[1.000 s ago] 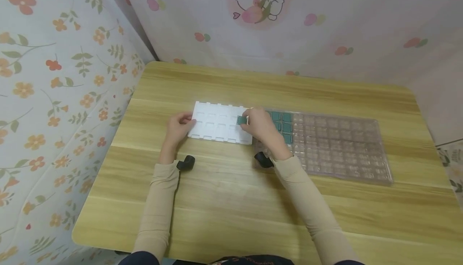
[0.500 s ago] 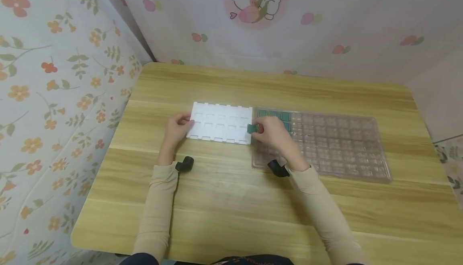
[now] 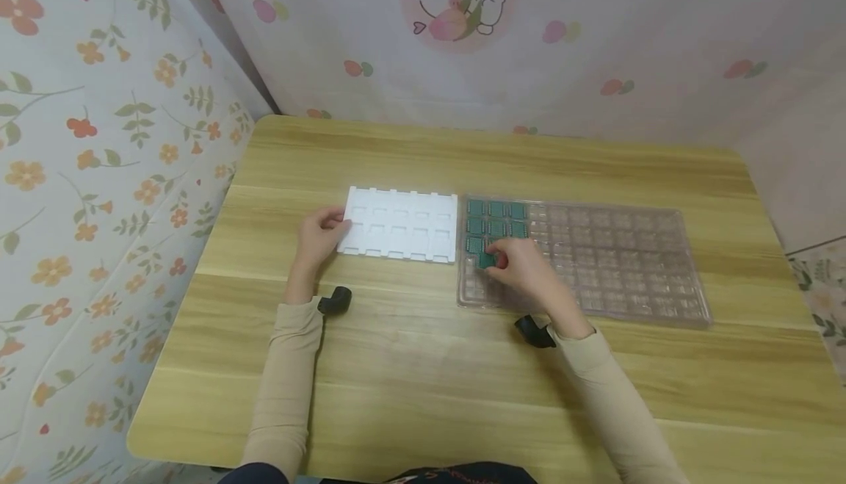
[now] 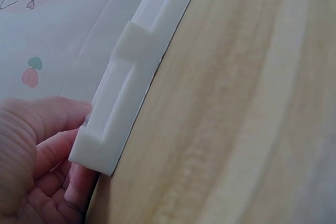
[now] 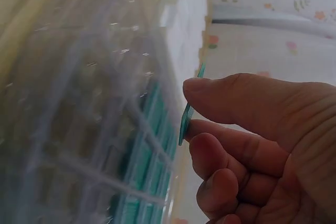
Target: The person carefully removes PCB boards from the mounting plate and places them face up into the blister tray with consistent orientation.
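My left hand (image 3: 319, 238) grips the left end of a white tray (image 3: 402, 222) with shallow pockets. In the left wrist view, thumb and fingers (image 4: 60, 116) pinch the tray's corner. Over the left part of a clear plastic compartment tray (image 3: 621, 264), my right hand (image 3: 532, 271) pinches a small green circuit board (image 3: 485, 260) between thumb and fingers. The right wrist view shows this board (image 5: 186, 119) edge-on, tilted and close above the tray. Rows of similar green boards (image 3: 497, 209) sit in the clear tray's left compartments, just beyond the held one.
Both trays lie side by side on a wood-grain table (image 3: 396, 366). A black wrist camera (image 3: 335, 300) sits at the left cuff, another (image 3: 535, 331) at the right. Floral cloth (image 3: 99, 212) hangs at the left and a printed curtain (image 3: 370, 14) behind the table.
My right hand has carried the green board from over the white tray rightward and toward me, over the clear tray. The left hand stays at the white tray's end.
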Tool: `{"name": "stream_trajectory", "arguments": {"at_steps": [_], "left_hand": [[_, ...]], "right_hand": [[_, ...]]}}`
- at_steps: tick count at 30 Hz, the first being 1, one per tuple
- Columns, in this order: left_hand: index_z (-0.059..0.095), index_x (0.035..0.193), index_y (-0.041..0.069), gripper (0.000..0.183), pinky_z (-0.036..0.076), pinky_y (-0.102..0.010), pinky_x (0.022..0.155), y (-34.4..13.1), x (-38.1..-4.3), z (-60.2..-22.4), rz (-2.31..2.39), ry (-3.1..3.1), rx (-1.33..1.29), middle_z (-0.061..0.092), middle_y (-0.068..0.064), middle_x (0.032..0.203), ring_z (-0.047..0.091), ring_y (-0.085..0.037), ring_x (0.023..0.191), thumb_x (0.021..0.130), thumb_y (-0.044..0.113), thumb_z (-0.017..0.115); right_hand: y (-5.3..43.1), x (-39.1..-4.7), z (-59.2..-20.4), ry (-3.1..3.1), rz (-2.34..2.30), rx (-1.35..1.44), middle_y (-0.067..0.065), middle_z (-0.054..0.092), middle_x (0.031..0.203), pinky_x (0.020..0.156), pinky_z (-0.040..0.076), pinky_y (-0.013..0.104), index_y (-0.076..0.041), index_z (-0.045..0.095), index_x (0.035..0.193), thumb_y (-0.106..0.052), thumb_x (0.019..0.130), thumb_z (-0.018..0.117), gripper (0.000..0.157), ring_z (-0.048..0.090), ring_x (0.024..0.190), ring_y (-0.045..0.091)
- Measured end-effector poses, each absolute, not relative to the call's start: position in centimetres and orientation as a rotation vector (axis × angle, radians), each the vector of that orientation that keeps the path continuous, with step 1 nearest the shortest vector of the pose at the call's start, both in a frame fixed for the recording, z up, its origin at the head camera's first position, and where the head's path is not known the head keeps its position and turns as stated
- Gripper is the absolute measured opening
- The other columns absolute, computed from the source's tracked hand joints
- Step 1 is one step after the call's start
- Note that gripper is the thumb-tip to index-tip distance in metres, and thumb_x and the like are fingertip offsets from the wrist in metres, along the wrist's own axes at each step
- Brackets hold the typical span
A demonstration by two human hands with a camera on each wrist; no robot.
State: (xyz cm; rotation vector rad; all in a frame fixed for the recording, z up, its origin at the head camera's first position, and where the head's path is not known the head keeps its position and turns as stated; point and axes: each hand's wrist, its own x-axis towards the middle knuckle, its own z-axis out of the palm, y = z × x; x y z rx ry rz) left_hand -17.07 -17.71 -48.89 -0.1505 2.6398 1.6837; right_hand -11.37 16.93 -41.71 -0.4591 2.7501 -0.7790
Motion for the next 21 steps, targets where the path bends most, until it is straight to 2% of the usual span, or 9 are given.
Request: {"name": "stream_trajectory", "arguments": {"at_steps": [9,14,21], "left_hand": [[0.061,0.115,-0.006,0.031,0.043,-0.025,0.076,-17.6,-17.0,-48.7,1.666,2.643,-0.166,0.061,-0.021,0.103,0.055,-0.027,0.092,0.087,0.008,0.063],[0.061,0.115,-0.006,0.032,0.043,-0.028,0.078,-17.6,-17.0,-48.7,1.666,2.634,-0.176,0.061,-0.021,0.104,0.056,-0.028,0.093,0.087,0.009,0.063],[0.062,0.115,-0.005,0.031,0.043,-0.026,0.076,-17.5,-17.0,-48.7,1.654,2.645,-0.187,0.062,-0.020,0.103,0.056,-0.027,0.092,0.087,0.009,0.064]], "right_hand": [[18.1,-10.8,-43.0,2.816,-0.715,-0.444,0.002,0.047,0.059,0.051,0.034,0.026,0.011,0.065,0.102,-0.002,0.077,0.072,0.029,0.040,0.055,0.014],[18.5,-10.7,-43.6,2.853,-0.676,-0.445,0.002,0.047,0.060,0.051,0.035,0.027,0.011,0.065,0.103,-0.002,0.077,0.072,0.030,0.041,0.055,0.014],[18.7,-10.5,-43.8,2.876,-0.644,-0.465,0.001,0.048,0.060,0.053,0.037,0.028,0.009,0.066,0.101,-0.003,0.076,0.075,0.030,0.042,0.055,0.014]]}}
